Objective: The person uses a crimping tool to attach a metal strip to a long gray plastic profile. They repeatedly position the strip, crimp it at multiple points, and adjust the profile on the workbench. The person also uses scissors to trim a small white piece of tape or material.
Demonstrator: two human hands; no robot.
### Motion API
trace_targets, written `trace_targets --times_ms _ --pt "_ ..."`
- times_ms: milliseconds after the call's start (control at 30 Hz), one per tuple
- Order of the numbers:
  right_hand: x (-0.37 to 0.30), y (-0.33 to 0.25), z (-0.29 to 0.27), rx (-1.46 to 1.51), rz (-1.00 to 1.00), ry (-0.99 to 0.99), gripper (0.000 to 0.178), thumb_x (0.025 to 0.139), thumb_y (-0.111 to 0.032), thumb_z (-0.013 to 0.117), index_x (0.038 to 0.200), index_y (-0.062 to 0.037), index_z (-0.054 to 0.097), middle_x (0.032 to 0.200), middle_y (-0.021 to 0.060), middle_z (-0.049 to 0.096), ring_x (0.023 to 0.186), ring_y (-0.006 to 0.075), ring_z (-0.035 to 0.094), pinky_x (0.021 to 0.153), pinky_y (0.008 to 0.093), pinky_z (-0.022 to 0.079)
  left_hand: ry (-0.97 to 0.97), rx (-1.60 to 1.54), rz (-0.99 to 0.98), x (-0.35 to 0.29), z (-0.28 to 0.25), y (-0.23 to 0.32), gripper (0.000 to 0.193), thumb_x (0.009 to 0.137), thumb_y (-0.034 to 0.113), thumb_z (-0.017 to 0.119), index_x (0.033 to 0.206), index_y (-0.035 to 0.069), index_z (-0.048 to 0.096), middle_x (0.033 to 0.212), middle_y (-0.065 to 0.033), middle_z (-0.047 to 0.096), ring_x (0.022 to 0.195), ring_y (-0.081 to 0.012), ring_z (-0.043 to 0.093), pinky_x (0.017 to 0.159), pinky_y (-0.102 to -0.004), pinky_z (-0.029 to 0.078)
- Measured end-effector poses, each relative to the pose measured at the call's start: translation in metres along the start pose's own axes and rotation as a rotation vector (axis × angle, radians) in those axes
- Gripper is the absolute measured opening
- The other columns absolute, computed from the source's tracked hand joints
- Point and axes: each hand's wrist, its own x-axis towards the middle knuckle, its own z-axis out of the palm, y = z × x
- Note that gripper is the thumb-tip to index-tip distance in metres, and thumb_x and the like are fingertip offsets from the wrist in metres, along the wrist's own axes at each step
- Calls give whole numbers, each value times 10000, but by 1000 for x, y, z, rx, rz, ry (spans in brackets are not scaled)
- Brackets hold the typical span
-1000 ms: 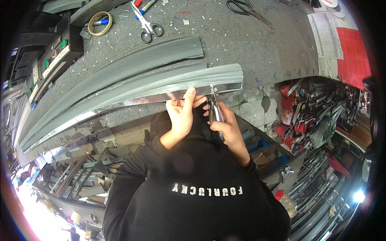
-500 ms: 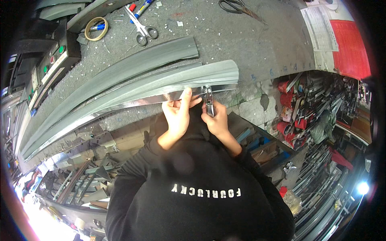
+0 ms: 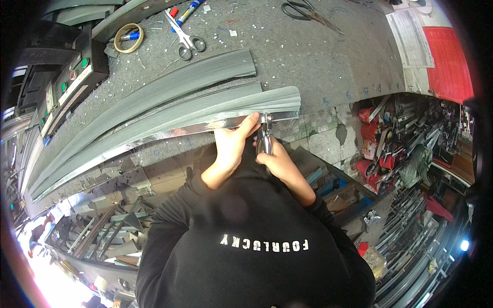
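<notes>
A long strip with a shiny, mirror-like face [image 3: 169, 133] lies along the near edge of the grey strips [image 3: 205, 104]. My left hand [image 3: 228, 146] pinches its near edge, thumb on top. Just to the right, a silver hand punch, plier-like [image 3: 265, 131], has its head over the strip near the right end. My right hand [image 3: 279, 160] is closed round the punch's handles, which point toward me. The fingers under the handles are partly hidden, and I cannot tell whether the jaws bite the strip.
Beyond the strips on the grey worktop lie another grey strip bundle [image 3: 169, 79], scissors [image 3: 187, 42], a tape roll [image 3: 128, 38], a blue marker [image 3: 189, 13] and dark shears [image 3: 308, 13]. A button panel [image 3: 74, 77] stands left. Racks of metal lengths [image 3: 411, 246] fill the right.
My left hand has slid a little right, closer to the punch. My right hand sits slightly lower, and more of the punch's handles shows. The view has shifted slightly.
</notes>
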Motion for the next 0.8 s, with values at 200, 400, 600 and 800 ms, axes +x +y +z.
trace_targets --times_ms 200,400,600,800 --pt "-4 8 -4 176 -46 49 660 679 56 567 1322 0 433 1118 71 515 950 154 555 791 277 463 3 -46 -43 6 -1 1 208 876 76 704 1049 -11 628 1009 -97 653 920 -171 654 843 -334 583" --pt "-10 -11 -4 192 -75 121 526 660 17 595 1184 8 554 920 30 572 766 105 517 674 247 426 -28 -36 -67 1 -2 1 288 889 78 688 1133 -24 573 1065 -111 633 962 -191 647 855 -355 582" --pt "-7 -17 -1 -229 72 260 544 619 -111 694 1137 10 581 1000 161 630 909 318 606 838 391 471 -42 -48 -81 -1 -4 -1 312 889 93 694 1145 -29 562 1071 -121 628 968 -197 646 866 -368 583" --pt "-9 -14 6 -202 -115 339 390 632 -119 702 994 -10 608 903 127 654 842 267 636 767 371 494 -79 -38 -88 -2 -8 -3 286 895 103 691 1117 -41 582 1060 -124 630 965 -187 645 874 -357 582"
